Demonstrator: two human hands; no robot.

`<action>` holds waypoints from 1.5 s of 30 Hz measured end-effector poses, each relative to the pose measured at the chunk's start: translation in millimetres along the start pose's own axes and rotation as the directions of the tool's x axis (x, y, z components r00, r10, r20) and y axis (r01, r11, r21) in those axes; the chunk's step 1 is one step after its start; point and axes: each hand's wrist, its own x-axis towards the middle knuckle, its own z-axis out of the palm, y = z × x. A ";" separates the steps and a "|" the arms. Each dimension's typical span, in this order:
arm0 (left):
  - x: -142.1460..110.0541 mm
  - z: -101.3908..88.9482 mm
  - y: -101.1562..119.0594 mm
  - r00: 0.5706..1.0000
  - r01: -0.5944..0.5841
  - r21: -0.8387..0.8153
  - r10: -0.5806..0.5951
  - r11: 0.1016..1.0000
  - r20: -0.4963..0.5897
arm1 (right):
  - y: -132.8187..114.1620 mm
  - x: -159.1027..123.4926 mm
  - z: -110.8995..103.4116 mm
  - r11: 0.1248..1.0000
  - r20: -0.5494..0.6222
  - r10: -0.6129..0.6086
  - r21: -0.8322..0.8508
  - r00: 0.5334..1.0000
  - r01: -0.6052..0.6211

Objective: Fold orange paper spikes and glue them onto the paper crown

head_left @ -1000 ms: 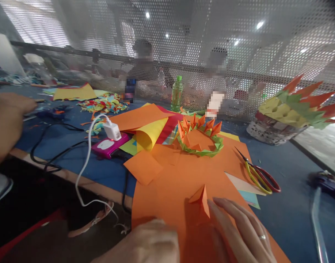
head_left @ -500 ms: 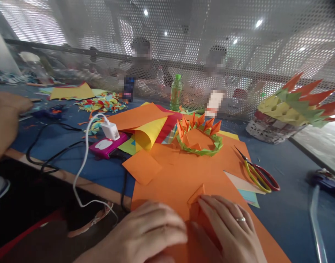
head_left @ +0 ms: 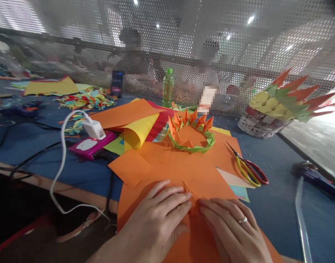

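A small folded piece of orange paper (head_left: 191, 201) lies between my two hands, its pointed tip facing away from me. Much of it is hidden under my fingers. My left hand (head_left: 163, 210) lies over its left side, fingers stretched out and pressing down. On the other side, my right hand (head_left: 231, 223), with a ring on one finger, rests its outstretched fingertips at the paper's right edge. Beneath both hands is a large orange sheet (head_left: 167, 168). Beyond them sits a green paper ring (head_left: 194, 148) with orange folded points standing along its far side.
Red-and-yellow-handled scissors (head_left: 251, 170) lie to the right, near a glue gun (head_left: 318, 179). A pink power strip (head_left: 92, 146) with a white charger (head_left: 94, 129) stands left. Behind are coloured sheets (head_left: 123, 113), paper scraps (head_left: 87, 98), a green bottle (head_left: 167, 87) and a spiky paper basket (head_left: 268, 117).
My left hand has moved forward onto the folded orange paper, and its fingers have straightened. The paper's tip now shows between both hands. The view has turned right; another person's arm has mostly left it.
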 end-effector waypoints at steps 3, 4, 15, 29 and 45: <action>0.7 3.7 4.5 0.999 0.009 -0.013 -0.010 1.000 -0.048 | -3.0 1.3 -0.2 0.997 -0.056 0.079 0.028 0.995 -0.077; 2.5 3.3 6.1 0.998 0.015 -0.008 -0.015 1.000 -0.053 | -4.4 1.9 0.0 0.995 -0.066 0.098 0.034 0.993 -0.096; 15.5 12.0 13.4 0.989 0.036 -0.065 -0.045 0.997 -0.143 | -1.7 -8.5 -4.1 0.991 -0.001 0.115 0.075 0.993 -0.115; 14.9 25.0 10.6 0.981 -0.023 -0.025 0.018 0.999 -0.193 | -4.6 -4.6 -5.1 0.965 -0.046 0.205 0.177 0.978 -0.194; 18.2 6.8 11.1 0.996 0.060 -0.201 -0.071 0.978 -0.048 | -3.3 -9.0 -1.6 0.940 -0.073 0.312 0.167 0.947 -0.296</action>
